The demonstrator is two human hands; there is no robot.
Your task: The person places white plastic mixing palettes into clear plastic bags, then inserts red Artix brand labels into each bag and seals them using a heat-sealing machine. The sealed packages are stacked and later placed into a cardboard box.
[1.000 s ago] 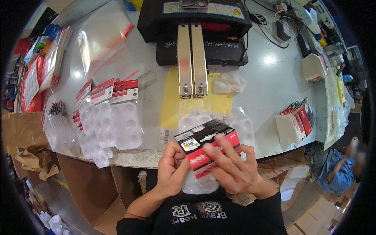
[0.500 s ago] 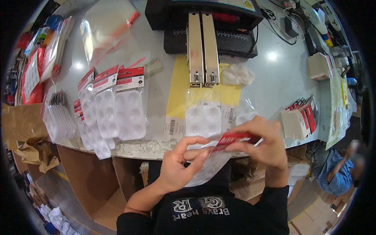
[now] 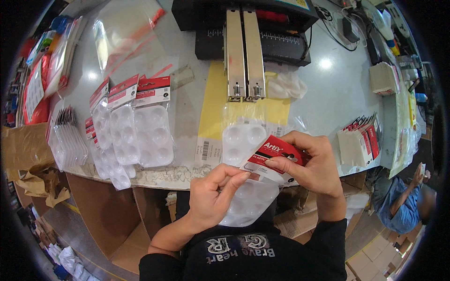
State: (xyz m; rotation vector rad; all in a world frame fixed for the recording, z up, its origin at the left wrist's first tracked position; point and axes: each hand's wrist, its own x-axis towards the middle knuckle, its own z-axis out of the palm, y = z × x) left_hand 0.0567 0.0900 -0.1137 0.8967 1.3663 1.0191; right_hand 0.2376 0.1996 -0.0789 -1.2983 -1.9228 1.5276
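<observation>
Red card (image 3: 271, 151) clamped in right hand (image 3: 311, 165); left hand (image 3: 212, 194) pinches clear bag (image 3: 268, 180) around palette (image 3: 248, 206).

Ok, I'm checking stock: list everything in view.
Table: 1, grey, centre
Header card: 1, red and white, centre
Held palette: 1, white, below card
Machine: 1, black, top centre
Bench palette: 1, white, in front of machine
Carded palettes: several, white, left
Palette row: 1, white, far left
Paper: count unclear, yellow, under machine's bars
Crumpled wrap: 1, whitish, near machine
Clear bags: several, transparent, upper left
Card stacks: 2, red and white, right
Cables: several, mostly black, upper right
Boxes: several, brown, beneath table
Co-worker: 1, blue clothing, right
Left hand: 1, bare, card's left
Right hand: 1, bare, card's right
</observation>
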